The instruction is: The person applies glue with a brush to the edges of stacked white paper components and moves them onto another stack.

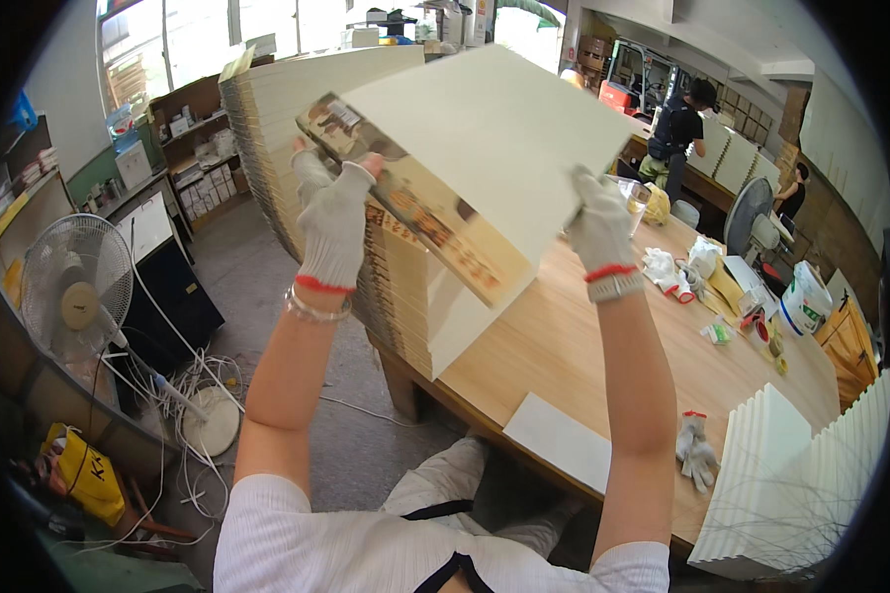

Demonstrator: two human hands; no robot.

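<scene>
A large flat box (485, 124), with a plain off-white top and a printed brown and cream side, is tilted in the air before me above the table's left part. My left hand (334, 212), in a white knit glove with bare fingertips and a red cuff, grips its left end by the printed side. My right hand (603, 219), gloved the same way and slightly blurred, holds its right edge. Behind and below it a tall stack of similar flat pieces (267, 119) leans in layers; the box hides part of it.
The wooden table (524, 341) bears a white sheet (561, 440), a loose glove (697, 452), tape rolls (756, 331), a white bucket (806, 296) and pleated white stacks (761, 465). A standing fan (77, 282) and tangled cables (193, 381) are at left. Another person (677, 133) works farther back.
</scene>
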